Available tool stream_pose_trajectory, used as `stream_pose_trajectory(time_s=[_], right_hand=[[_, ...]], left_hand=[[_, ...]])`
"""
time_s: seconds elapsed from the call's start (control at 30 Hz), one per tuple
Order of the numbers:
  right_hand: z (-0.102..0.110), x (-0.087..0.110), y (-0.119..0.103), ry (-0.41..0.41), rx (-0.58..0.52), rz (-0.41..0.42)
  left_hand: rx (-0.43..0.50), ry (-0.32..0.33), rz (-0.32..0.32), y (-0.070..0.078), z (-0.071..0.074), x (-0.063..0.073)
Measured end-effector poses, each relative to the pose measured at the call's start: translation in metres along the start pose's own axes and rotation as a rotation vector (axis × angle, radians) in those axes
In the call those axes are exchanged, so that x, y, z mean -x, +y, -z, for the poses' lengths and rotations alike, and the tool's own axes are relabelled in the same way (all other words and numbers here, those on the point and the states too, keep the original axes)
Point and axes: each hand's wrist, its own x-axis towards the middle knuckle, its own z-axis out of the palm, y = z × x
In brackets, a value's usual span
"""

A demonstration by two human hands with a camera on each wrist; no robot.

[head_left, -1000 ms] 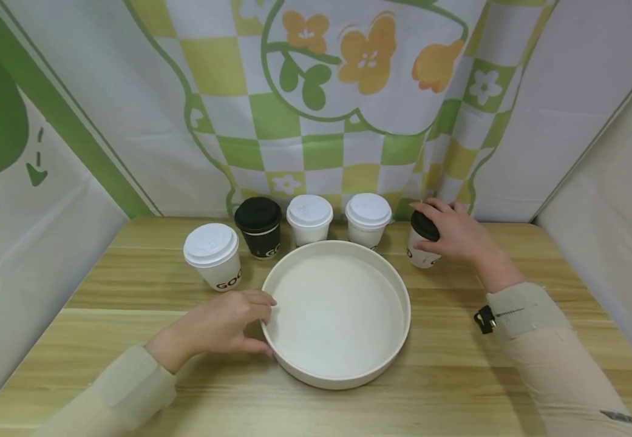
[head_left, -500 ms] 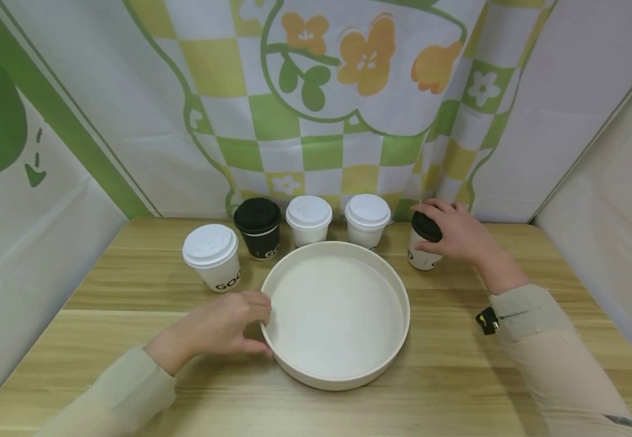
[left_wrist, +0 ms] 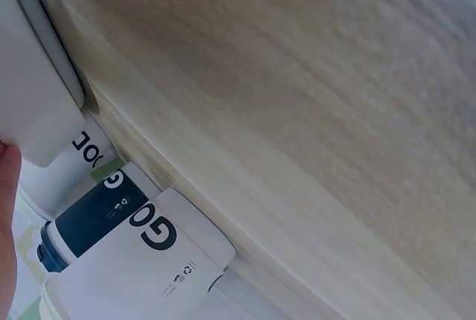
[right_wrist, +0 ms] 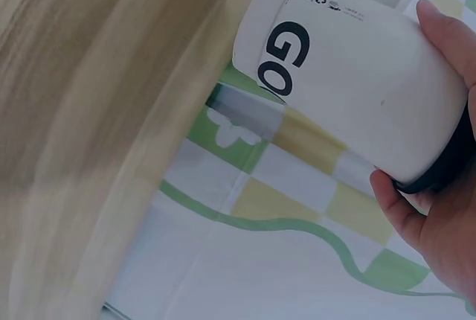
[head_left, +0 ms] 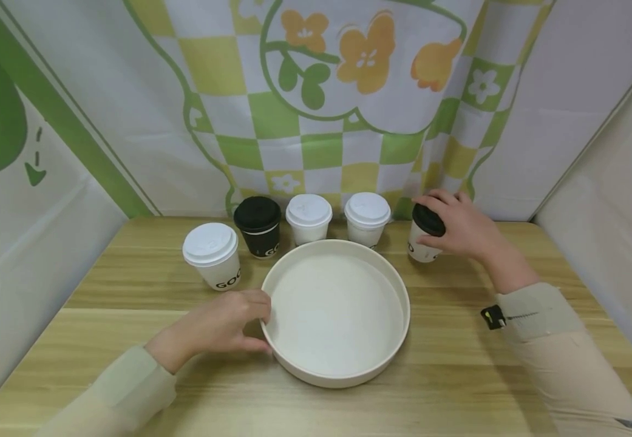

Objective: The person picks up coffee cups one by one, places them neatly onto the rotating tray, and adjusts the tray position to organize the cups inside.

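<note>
My right hand [head_left: 464, 229] grips a white paper cup [head_left: 421, 244] by its black lid [head_left: 427, 220] from above, at the right end of a row of cups. Up close in the right wrist view, the thumb and fingers span the lidded end of the cup [right_wrist: 357, 85], which bears black "GO" lettering. My left hand [head_left: 214, 328] holds the left rim of a round cream tray [head_left: 337, 315], fingers over the edge and thumb low on the outer wall. Nothing lies in the tray.
Behind the tray stand two white-lidded cups [head_left: 308, 220] [head_left: 367, 218] and a black cup [head_left: 259, 227]. Another white cup [head_left: 213, 255] stands farther left, near my left hand. A checkered cloth [head_left: 321, 145] hangs at the back edge of the wooden table [head_left: 458, 364].
My right hand has shifted slightly right and up in the head view, and the black-lidded cup has moved with it. The left hand and tray stay practically still.
</note>
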Motion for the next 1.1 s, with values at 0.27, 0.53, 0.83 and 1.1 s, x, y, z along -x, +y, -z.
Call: stream_pose_trajectory(time_s=[0.27,0.53,0.83,1.1], right_hand=[[0.011,0.002,-0.007,-0.001,-0.005,0.007],[0.021,0.008,-0.014,0.035,-0.002,0.033],[0.033,0.018,-0.028,0.069,0.006,0.067],[0.041,0.025,-0.045,0.116,0.005,0.131]], left_hand=[[0.003,-0.016,0.019,-0.001,0.001,-0.001],[0.016,-0.015,0.016,-0.003,0.002,-0.003],[0.044,-0.003,0.04,-0.003,0.0,-0.002],[0.039,0.021,0.029,-0.004,-0.003,-0.002]])
